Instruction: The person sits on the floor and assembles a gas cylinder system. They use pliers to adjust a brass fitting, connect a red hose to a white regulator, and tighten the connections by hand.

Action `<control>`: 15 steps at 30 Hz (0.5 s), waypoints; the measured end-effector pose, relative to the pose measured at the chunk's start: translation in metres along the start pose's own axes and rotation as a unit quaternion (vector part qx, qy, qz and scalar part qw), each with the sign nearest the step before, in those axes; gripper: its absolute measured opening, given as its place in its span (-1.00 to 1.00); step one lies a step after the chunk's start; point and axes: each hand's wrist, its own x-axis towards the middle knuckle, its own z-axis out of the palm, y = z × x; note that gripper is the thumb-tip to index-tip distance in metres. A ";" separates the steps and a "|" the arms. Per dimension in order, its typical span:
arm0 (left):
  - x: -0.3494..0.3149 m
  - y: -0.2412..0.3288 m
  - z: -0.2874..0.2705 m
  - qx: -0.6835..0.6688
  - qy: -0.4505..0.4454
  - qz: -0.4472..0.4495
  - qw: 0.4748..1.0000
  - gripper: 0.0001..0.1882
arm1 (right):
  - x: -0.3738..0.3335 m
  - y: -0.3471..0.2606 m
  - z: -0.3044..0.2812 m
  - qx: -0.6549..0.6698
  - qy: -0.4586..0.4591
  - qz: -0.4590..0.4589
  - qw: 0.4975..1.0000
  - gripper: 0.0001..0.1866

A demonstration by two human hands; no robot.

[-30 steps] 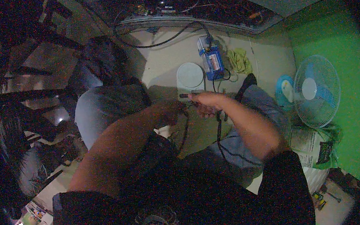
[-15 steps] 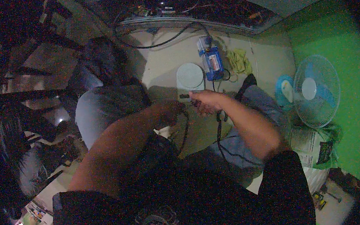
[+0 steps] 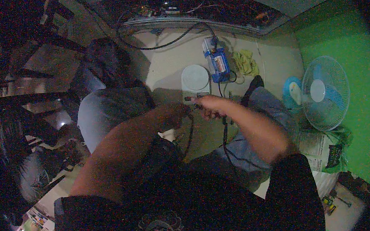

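Observation:
In the dim light over the floor, my left hand (image 3: 178,111) is closed around a black cable (image 3: 191,132), which hangs down in a curve between my legs. Its fingers lie in shadow. My right hand (image 3: 212,105) meets it fingertip to fingertip, thumb and fingers pinched together. What it grips is too dark and small to make out. Just beyond both hands stands a white kitchen scale (image 3: 195,77) with a round platform. Another dark cord (image 3: 225,134) runs down below my right hand onto my leg.
Past the scale sits a blue boxy device (image 3: 219,64) with a thick black cable. Beside it lies a yellow-green cloth (image 3: 245,62). A fan (image 3: 325,93) stands by the green wall (image 3: 336,36) at right. Dark furniture frames (image 3: 38,99) fill the left. A printed bag (image 3: 324,149) lies below the fan.
My right hand has turned slightly, its fingers curling lower. The cord loop beside it has dropped and hangs straighter. My left hand has barely moved.

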 end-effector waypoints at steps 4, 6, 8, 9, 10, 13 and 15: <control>0.002 0.000 0.000 0.008 0.000 -0.003 1.000 -0.30 | 0.007 0.002 0.002 -0.168 0.044 -0.142 0.975 -0.65; 0.002 0.000 0.000 0.013 0.001 -0.003 1.000 -0.30 | 0.014 0.005 0.000 -0.321 0.127 -0.322 0.882 -0.69; 0.000 0.000 0.000 0.018 0.002 -0.002 1.000 -0.30 | 0.017 0.007 -0.002 -0.293 0.127 -0.469 0.823 -0.67; -0.001 0.000 0.000 0.022 0.001 -0.003 1.000 -0.29 | 0.016 0.008 -0.002 -0.302 0.132 -0.485 0.810 -0.64; -0.004 0.000 0.000 0.025 0.003 -0.003 1.000 -0.29 | 0.014 0.007 -0.003 -0.234 0.114 -0.442 0.859 -0.64; -0.008 0.001 0.000 0.039 0.011 0.002 0.999 -0.29 | -0.001 0.002 -0.002 -0.080 0.052 -0.188 0.977 -0.66; -0.008 0.002 -0.001 0.050 0.015 0.005 0.999 -0.28 | -0.009 -0.004 -0.002 -0.009 0.024 -0.041 0.999 -0.67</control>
